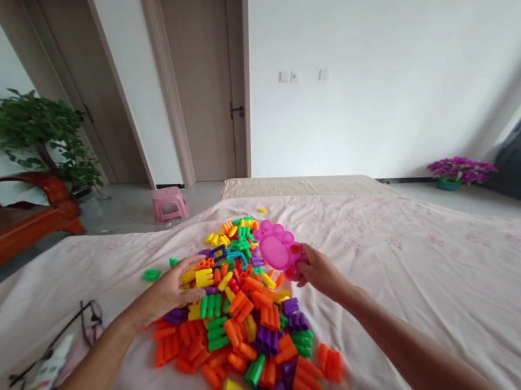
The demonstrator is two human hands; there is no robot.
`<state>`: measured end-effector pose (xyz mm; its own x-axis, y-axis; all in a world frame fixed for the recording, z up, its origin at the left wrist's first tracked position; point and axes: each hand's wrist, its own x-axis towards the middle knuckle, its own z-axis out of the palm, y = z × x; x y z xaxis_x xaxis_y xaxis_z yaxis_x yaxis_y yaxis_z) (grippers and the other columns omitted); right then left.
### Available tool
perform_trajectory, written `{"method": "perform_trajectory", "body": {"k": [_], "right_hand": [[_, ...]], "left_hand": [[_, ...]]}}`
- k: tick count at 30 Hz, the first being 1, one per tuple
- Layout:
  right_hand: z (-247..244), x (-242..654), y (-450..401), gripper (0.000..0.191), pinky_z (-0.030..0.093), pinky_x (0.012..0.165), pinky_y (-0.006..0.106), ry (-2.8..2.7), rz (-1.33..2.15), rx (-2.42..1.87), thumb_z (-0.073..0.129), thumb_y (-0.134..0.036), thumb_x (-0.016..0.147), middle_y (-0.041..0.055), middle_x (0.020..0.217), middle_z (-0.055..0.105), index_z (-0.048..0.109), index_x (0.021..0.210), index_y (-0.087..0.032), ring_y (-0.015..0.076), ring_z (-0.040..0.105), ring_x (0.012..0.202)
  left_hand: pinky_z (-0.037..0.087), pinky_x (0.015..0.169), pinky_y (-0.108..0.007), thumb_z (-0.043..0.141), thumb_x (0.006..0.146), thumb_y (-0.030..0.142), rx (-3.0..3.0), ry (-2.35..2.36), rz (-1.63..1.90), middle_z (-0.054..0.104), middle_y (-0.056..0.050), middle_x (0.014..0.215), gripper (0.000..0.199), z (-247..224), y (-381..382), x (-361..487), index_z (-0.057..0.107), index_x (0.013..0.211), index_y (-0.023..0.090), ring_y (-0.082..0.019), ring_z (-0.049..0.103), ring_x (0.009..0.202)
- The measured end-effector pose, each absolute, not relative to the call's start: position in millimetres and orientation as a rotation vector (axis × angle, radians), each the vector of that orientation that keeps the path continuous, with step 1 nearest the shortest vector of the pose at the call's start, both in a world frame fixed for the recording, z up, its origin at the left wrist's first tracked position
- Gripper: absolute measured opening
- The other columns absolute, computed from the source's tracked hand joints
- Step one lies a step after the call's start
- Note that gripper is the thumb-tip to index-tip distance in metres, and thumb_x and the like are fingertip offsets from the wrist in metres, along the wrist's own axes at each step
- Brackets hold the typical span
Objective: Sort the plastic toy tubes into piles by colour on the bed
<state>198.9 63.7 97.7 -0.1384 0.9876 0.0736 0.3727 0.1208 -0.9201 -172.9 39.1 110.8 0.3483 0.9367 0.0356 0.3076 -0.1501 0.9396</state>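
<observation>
A pile of colourful plastic building blocks (240, 307) lies on the pale bedspread, in orange, green, yellow and purple. My right hand (318, 272) grips a pink paw-shaped plastic piece (275, 251) by its near edge and holds it up at the pile's right side. Two orange-red spots show on the piece near my fingers. On the pile's left, my left hand (176, 287) has its thumb and fingers around a yellow block (204, 278). Its fingertips are partly hidden among the blocks.
Glasses (92, 322) and a white tube (42, 385) lie left of my left forearm. A green block (152, 274) sits apart from the pile. Beyond the bedspread (406, 277) are a pink stool (170, 204), a wooden chair (6, 213) and a potted plant (42, 139).
</observation>
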Motion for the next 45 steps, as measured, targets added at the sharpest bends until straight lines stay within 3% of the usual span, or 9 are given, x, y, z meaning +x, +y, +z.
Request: {"method": "perform_trajectory", "body": {"k": [4, 9, 15, 21, 26, 32, 38, 41, 45], "right_hand": [[79, 245, 55, 0.034, 0.055, 0.052, 0.027, -1.480, 1.128, -1.492, 0.047, -0.021, 0.065, 0.0015, 0.072, 0.069, 0.050, 0.099, -0.017, 0.0167, 0.066, 0.060], [59, 262, 36, 0.031, 0.054, 0.050, 0.028, -1.485, 1.247, -1.576, 0.046, -0.023, 0.060, 0.0012, 0.065, 0.068, 0.051, 0.090, -0.018, 0.0169, 0.065, 0.055], [51, 241, 32, 0.030, 0.053, 0.047, 0.028, -1.522, 1.269, -1.554, 0.043, -0.020, 0.060, 0.0003, 0.061, 0.066, 0.051, 0.089, -0.018, 0.0188, 0.065, 0.053], [51, 210, 31, 0.023, 0.048, 0.045, 0.024, -1.572, 1.470, -1.421, 0.048, -0.019, 0.060, 0.0008, 0.063, 0.066, 0.057, 0.081, -0.016, 0.0155, 0.061, 0.049], [56, 181, 29, 0.025, 0.046, 0.045, 0.021, -1.540, 1.591, -1.319, 0.049, -0.021, 0.060, 0.0002, 0.064, 0.065, 0.060, 0.081, -0.015, 0.0133, 0.059, 0.050], [66, 158, 25, 0.032, 0.045, 0.048, 0.022, -1.530, 1.641, -1.139, 0.048, -0.019, 0.060, -0.0025, 0.063, 0.063, 0.059, 0.090, -0.016, 0.0122, 0.055, 0.050], [98, 153, 35, 0.012, 0.038, 0.053, 0.021, -1.843, 1.023, -1.357, 0.047, -0.014, 0.067, -0.0020, 0.066, 0.060, 0.050, 0.077, -0.020, 0.0137, 0.055, 0.061], [117, 154, 39, 0.017, 0.037, 0.060, 0.023, -2.018, 0.693, -1.393, 0.045, -0.010, 0.072, -0.0004, 0.067, 0.061, 0.052, 0.083, -0.021, 0.0151, 0.056, 0.065], [125, 162, 41, 0.022, 0.040, 0.060, 0.023, -2.025, 0.672, -1.378, 0.044, -0.011, 0.076, 0.0003, 0.070, 0.063, 0.052, 0.095, -0.021, 0.0152, 0.059, 0.064]], "left_hand": [[0.029, 0.116, -0.051, 0.084, 0.057, 0.054, 2.104, 1.351, 0.749, 0.033, -0.014, 0.158, 0.109, 74, -13, -189, 0.034, 0.151, 0.028, -0.037, 0.032, 0.143], [0.041, 0.107, -0.047, 0.086, 0.045, 0.035, 2.373, 1.662, 0.599, 0.036, -0.012, 0.156, 0.129, 21, -76, -179, 0.019, 0.156, 0.033, -0.040, 0.037, 0.139], [0.046, 0.096, -0.042, 0.071, 0.060, 0.028, 2.460, 1.863, 0.617, 0.045, -0.010, 0.150, 0.109, 24, -84, -136, 0.019, 0.156, 0.035, -0.035, 0.049, 0.130], [0.042, 0.103, -0.045, 0.065, 0.065, 0.018, 2.405, 1.773, 0.718, 0.052, -0.013, 0.140, 0.100, 39, -55, -111, 0.023, 0.155, 0.027, -0.032, 0.051, 0.124], [0.041, 0.106, -0.048, 0.062, 0.075, 0.019, 2.241, 1.624, 0.844, 0.050, -0.013, 0.137, 0.087, 45, -30, -90, 0.027, 0.154, 0.029, -0.031, 0.047, 0.128], [0.039, 0.110, -0.043, 0.064, 0.073, 0.017, 1.973, 1.329, 1.142, 0.053, -0.008, 0.129, 0.068, 53, -3, -72, 0.049, 0.139, 0.027, -0.026, 0.051, 0.124], [0.036, 0.111, -0.043, 0.061, 0.073, 0.013, 1.891, 1.421, 1.244, 0.054, -0.009, 0.133, 0.059, 75, 23, -75, 0.054, 0.132, 0.023, -0.025, 0.049, 0.127], [0.033, 0.114, -0.044, 0.061, 0.072, 0.012, 1.951, 1.425, 1.215, 0.056, -0.008, 0.133, 0.056, 88, 32, -88, 0.059, 0.127, 0.022, -0.026, 0.048, 0.129], [0.026, 0.119, -0.046, 0.055, 0.073, 0.011, 2.023, 1.468, 1.097, 0.053, -0.007, 0.139, 0.054, 97, 24, -105, 0.062, 0.125, 0.022, -0.027, 0.041, 0.138]]}}
